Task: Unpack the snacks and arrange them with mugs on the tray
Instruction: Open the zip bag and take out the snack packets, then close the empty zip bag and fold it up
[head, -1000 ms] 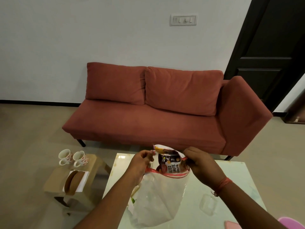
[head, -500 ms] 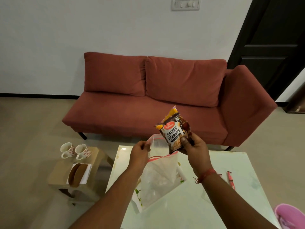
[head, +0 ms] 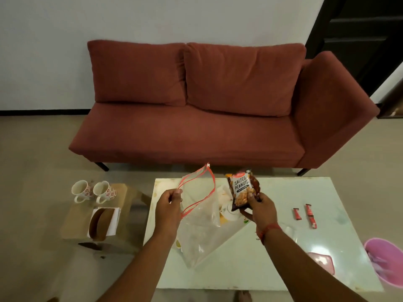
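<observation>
The right hand (head: pixel 260 209) grips the peanut packet (head: pixel 243 190), now out of the clear bag (head: pixel 199 227) pinched by the left hand (head: pixel 169 207). The 2 mugs (head: pixel 93 191) sit far off on the small stool (head: pixel 122 192), so nothing looks arranged yet.

The glass coffee table (head: pixel 340 247) lay mostly bare along its right and near edges. Two red sachets (head: pixel 305 214) sat toward the right edge, apart from each other. A clear zip bag (head: pixel 200 227) hung over the left half, held up by the left hand (head: pixel 169 208). The far right corner stood open.
</observation>
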Available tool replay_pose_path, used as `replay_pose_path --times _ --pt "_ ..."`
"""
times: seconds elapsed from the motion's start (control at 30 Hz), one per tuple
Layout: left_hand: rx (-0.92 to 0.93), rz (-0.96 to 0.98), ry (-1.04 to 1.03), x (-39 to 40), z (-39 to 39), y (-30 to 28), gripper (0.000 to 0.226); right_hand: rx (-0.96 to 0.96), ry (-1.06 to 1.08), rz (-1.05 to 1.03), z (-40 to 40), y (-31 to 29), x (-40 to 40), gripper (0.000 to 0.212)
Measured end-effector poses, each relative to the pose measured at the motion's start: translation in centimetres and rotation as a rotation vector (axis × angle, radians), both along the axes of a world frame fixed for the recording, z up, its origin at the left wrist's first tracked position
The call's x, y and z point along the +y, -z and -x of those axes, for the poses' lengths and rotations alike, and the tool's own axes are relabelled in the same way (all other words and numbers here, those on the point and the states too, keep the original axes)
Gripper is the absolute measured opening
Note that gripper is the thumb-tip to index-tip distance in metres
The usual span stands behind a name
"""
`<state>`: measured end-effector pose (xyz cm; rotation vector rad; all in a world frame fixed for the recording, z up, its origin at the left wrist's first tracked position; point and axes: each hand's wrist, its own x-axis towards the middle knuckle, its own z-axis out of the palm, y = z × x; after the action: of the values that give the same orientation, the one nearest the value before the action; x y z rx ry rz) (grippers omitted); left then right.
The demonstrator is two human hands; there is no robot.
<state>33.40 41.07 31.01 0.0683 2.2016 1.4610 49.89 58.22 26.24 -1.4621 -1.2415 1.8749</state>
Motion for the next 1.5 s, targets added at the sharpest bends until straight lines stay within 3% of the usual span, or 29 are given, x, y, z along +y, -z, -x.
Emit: replay_pose_path --times 0.3,0.43,0.63,0.77,0.87,0.97,1.17,1.33,1.5 --pt "-0.024 0.125 -0.087 1.6 -0.7 6.0 0.02 -0.485 -0.315 0.124 2.3 16.9 4.0 0.012" --pt "0.003 0.173 -0.117 2.0 -1.2 8.2 0.02 -0.517 -0.398 0.173 4.0 22.8 5.4 0.011" --pt "0.023 0.211 -0.161 1.9 -2.9 9.5 0.018 -0.415 -0.468 0.389 5.7 24.5 5.8 0.003" --pt "0.013 0.228 -0.168 1.3 -4.0 9.6 0.019 -0.522 -0.438 0.313 4.4 25.7 5.0 0.026" --pt "0.017 0.241 -0.164 0.7 -4.9 9.2 0.02 -0.543 -0.402 0.279 2.1 23.7 4.5 0.037" --pt "0.028 0.228 -0.139 0.3 -5.7 7.8 0.02 -0.527 -0.52 0.103 -0.1 20.4 4.4 0.052" --pt "0.053 0.152 0.008 0.3 -6.7 2.7 0.013 -0.213 -0.716 -0.368 -1.2 8.3 4.7 0.043" --pt "0.089 0.137 0.141 0.5 -6.7 -2.9 0.019 -0.054 -0.822 -0.94 0.1 -2.7 5.1 0.039" --pt "0.219 0.183 0.227 -0.5 -6.1 -8.2 0.024 -0.042 -0.88 -0.996 0.3 -7.7 6.0 0.029"
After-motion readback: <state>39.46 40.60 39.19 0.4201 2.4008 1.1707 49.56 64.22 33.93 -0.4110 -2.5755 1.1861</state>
